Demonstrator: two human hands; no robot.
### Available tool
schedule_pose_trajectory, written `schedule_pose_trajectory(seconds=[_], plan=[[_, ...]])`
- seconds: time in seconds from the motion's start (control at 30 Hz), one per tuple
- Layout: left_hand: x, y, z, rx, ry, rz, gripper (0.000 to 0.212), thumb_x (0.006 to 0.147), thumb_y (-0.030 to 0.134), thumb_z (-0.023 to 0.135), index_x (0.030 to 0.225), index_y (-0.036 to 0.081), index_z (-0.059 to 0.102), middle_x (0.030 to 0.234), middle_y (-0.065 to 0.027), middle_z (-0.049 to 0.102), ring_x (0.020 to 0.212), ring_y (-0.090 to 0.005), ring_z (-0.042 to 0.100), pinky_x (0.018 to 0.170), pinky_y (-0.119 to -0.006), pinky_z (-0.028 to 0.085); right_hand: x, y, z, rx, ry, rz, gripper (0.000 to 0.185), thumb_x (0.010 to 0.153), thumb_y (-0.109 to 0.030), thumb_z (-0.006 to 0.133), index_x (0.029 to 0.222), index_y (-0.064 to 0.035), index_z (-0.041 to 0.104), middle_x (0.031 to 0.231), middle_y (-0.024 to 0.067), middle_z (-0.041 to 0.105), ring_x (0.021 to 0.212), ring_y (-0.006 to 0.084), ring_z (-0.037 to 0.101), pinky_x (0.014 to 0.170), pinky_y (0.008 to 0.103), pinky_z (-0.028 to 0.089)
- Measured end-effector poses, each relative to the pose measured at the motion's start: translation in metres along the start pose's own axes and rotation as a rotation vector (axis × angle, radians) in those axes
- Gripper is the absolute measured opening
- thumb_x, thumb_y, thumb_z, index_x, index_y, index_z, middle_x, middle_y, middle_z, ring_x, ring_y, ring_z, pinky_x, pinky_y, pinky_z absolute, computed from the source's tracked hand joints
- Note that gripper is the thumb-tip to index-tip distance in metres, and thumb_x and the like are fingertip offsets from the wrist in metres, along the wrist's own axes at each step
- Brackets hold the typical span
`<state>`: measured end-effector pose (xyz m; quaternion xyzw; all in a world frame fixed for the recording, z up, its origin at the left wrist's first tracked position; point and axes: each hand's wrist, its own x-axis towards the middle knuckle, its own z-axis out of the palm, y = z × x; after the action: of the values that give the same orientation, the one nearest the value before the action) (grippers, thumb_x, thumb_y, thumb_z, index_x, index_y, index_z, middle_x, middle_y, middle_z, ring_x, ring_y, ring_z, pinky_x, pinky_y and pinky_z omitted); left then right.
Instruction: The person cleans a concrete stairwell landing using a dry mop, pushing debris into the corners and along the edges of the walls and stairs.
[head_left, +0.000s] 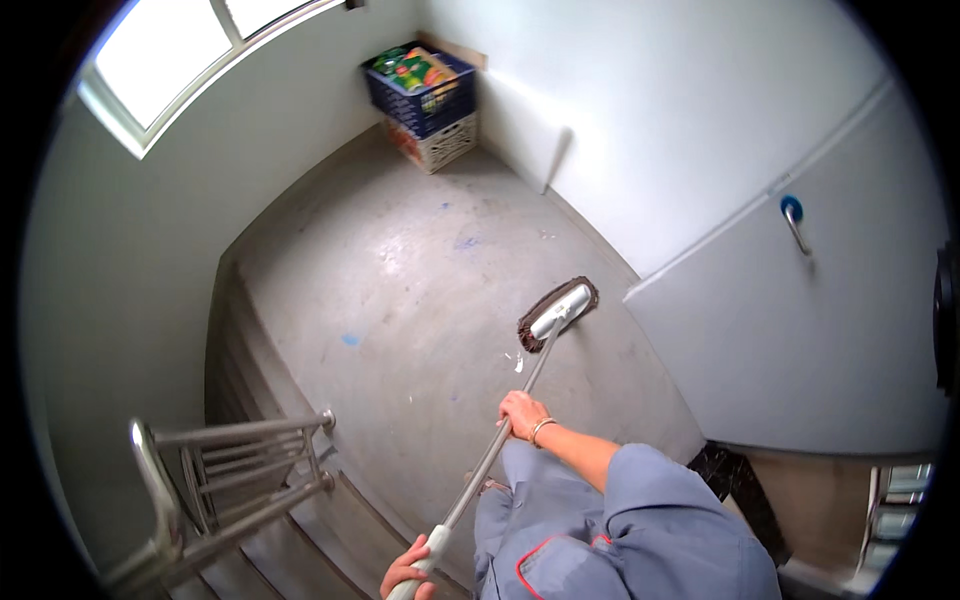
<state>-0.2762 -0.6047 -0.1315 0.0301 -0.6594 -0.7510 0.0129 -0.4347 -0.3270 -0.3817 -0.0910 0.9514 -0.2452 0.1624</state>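
A flat dust mop with a brown fringed pad (532, 335) and a silver head plate (561, 310) rests on the concrete landing floor (420, 300). Its metal pole (480, 472) runs back toward me. My right hand (523, 413), with a bracelet at the wrist, is closed around the middle of the pole. Lower down, my left hand (407, 571) grips the pale handle (429, 551) near its end, partly cut off by the frame's edge. Small white scraps (518, 363) lie on the floor just this side of the pad.
Steel railings (240, 435) and stairs (289, 536) are at the left. A grey door (825, 322) with a lever handle (796, 226) stands to the right. In the far corner, a blue crate (420, 111) holding packaged goods sits on a white crate (450, 142). A window (165, 60) is upper left.
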Motion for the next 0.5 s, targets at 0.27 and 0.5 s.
schedule_pose_trajectory(seconds=[0.27, 0.5], plan=[[0.115, 0.005, 0.030, 0.123, -0.204, 0.063, 0.020, 0.082, 0.020, 0.059, 0.092, 0.008, 0.047, 0.111, -0.0238, 0.054, 0.117, -0.0424, 0.042, 0.098, -0.053, 0.030, 0.096, 0.022, -0.048, 0.110, 0.171, 0.117, 0.017, 0.068, -0.025, 0.068, 0.072, -0.0146, 0.056, 0.081, 0.0044, 0.057, 0.100, 0.0242, 0.053, 0.075, 0.0370, 0.049], [0.265, 0.025, 0.024, 0.154, -0.366, 0.182, 0.016, 0.082, 0.016, 0.057, 0.088, 0.004, 0.048, 0.096, -0.0208, 0.056, 0.097, -0.0351, 0.054, 0.093, -0.051, 0.038, 0.118, 0.050, -0.120, 0.204, 0.410, 0.084, 0.029, 0.067, -0.014, 0.062, 0.096, -0.0108, 0.057, 0.103, 0.0095, 0.056, 0.115, 0.0306, 0.044, 0.096, 0.0383, 0.039]])
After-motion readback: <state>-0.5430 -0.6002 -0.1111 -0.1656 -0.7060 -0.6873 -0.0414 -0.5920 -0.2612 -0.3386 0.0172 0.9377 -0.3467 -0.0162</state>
